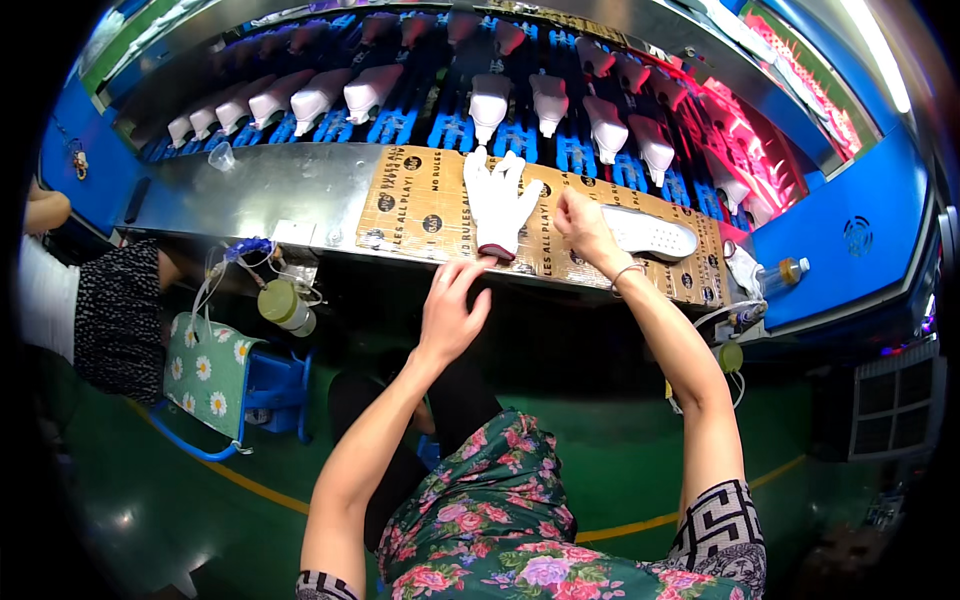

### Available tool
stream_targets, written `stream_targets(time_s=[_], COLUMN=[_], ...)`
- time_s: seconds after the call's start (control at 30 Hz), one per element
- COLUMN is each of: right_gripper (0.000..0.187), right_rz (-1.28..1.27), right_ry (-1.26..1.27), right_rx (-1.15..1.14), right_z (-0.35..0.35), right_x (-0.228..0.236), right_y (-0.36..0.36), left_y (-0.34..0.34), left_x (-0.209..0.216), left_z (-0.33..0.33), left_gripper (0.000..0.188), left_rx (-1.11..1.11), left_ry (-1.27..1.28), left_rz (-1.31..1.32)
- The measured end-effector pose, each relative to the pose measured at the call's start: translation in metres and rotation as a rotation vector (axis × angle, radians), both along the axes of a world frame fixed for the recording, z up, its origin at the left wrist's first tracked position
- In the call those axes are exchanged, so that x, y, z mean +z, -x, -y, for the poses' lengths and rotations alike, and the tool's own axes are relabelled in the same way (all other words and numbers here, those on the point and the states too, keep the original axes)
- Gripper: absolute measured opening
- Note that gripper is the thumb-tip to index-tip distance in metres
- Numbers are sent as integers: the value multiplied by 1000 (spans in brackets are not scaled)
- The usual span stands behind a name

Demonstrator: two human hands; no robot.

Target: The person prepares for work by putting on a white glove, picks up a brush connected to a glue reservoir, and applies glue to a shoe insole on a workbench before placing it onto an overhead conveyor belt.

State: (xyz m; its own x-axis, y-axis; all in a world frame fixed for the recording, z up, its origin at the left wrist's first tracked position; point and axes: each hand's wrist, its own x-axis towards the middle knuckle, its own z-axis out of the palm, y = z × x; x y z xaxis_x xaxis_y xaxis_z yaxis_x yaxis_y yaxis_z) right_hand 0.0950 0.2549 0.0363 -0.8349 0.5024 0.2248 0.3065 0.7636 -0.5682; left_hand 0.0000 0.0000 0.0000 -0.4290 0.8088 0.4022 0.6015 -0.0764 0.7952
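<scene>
A white knitted glove (503, 205) with a dark red cuff lies on a flat cardboard sheet (400, 222), its fingers pointing to the far side. My left hand (452, 312) is at the bench's near edge, fingers stretched out and thumb apart, with the fingertips by the glove's cuff; whether they touch it I cannot tell. Right of the glove, my right hand (585, 228) is closed over the cardboard, its fingers curled; whatever they may hold is hidden. Beside it lies a white insole-shaped piece (655, 236), partly behind my right hand and wrist.
Beyond the cardboard, several white shoe-shaped forms (490, 105) hang on blue holders, some under red light. A clear cup (222, 156) stands on the metal bench (290, 190). A plastic bottle (783, 275) lies at right. Another person (110, 310) is at far left near a flowered stool (208, 370).
</scene>
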Motion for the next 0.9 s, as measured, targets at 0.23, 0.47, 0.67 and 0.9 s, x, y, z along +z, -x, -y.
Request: stream_targets(time_s=[0.23, 0.47, 0.67, 0.9], right_gripper=[13, 10, 12, 7], right_rz=[35, 279, 296, 337], right_ry=[-175, -516, -658, -875], right_rx=[177, 197, 227, 273], right_z=[-40, -35, -33, -14], right_x=[1, -22, -27, -35], right_y=[-8, 12, 19, 14], left_y=[56, 120, 119, 116], left_x=[-18, -40, -48, -59], left_z=[-70, -7, -6, -8], left_gripper=[13, 15, 20, 23], left_rx=[189, 548, 578, 652], left_ry=[134, 125, 65, -9], left_rz=[-371, -271, -358, -425])
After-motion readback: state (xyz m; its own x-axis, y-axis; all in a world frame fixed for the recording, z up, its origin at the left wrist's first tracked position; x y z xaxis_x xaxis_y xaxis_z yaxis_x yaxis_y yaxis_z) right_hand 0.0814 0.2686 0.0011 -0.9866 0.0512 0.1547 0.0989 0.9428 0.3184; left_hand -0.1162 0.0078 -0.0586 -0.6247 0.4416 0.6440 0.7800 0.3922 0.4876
